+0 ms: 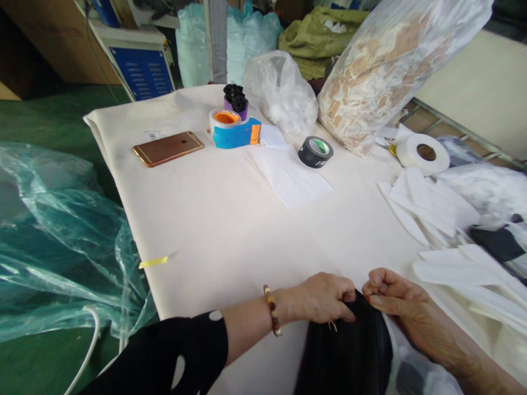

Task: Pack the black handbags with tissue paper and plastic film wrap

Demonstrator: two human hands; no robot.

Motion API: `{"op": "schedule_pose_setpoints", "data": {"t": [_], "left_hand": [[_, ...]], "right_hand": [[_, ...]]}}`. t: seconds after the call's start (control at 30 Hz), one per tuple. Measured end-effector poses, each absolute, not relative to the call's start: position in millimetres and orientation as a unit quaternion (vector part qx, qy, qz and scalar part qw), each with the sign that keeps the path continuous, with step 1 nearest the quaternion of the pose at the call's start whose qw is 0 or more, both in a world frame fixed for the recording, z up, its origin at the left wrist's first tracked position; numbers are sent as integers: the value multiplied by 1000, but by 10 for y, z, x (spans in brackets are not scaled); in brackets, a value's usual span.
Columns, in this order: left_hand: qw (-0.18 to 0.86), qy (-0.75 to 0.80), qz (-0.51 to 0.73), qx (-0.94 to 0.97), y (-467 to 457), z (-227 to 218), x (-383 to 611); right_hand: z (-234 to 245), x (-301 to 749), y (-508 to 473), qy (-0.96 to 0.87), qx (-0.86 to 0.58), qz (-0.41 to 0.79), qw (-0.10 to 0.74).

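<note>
At the near edge of the table my left hand (325, 297), with a beaded bracelet at its wrist, is closed on the upper left edge of a black, smooth, leather-like item (346, 351). The fingers of my right hand (396, 295) are pinched at the item's top right corner, close beside the left. A short pale thread (332, 326) hangs under my left fingers. The item's lower part runs out of the picture, so its kind does not show. Clear plastic (415, 367) lies along its right side, under my right forearm.
On the white-covered table (222, 219) lie a phone (169, 148), a blue tape dispenser (234, 135), black tape (314, 152) and white sheets (290, 178). White strips (457, 271) and a white roll (423, 153) are at right. A stuffed clear bag (379, 71) stands behind; teal plastic (61, 241) lies left.
</note>
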State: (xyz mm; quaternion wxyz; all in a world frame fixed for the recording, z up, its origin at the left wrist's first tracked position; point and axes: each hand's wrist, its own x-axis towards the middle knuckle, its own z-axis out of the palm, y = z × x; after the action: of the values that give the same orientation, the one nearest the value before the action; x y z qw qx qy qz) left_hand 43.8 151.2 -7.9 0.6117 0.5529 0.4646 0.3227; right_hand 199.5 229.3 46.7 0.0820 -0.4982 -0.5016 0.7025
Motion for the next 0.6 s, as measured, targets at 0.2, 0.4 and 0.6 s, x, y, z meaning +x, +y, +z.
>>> {"op": "schedule_pose_setpoints", "data": {"t": [0.2, 0.4, 0.6], "left_hand": [[382, 582, 532, 482, 993, -223, 641], [491, 567, 440, 494, 1098, -312, 675], [493, 585, 390, 513, 1215, -293, 717]], "right_hand": [[497, 1968, 2288, -500, -508, 696, 89], [439, 1986, 2284, -503, -499, 701, 83], [349, 1980, 2288, -498, -491, 710, 78]]}}
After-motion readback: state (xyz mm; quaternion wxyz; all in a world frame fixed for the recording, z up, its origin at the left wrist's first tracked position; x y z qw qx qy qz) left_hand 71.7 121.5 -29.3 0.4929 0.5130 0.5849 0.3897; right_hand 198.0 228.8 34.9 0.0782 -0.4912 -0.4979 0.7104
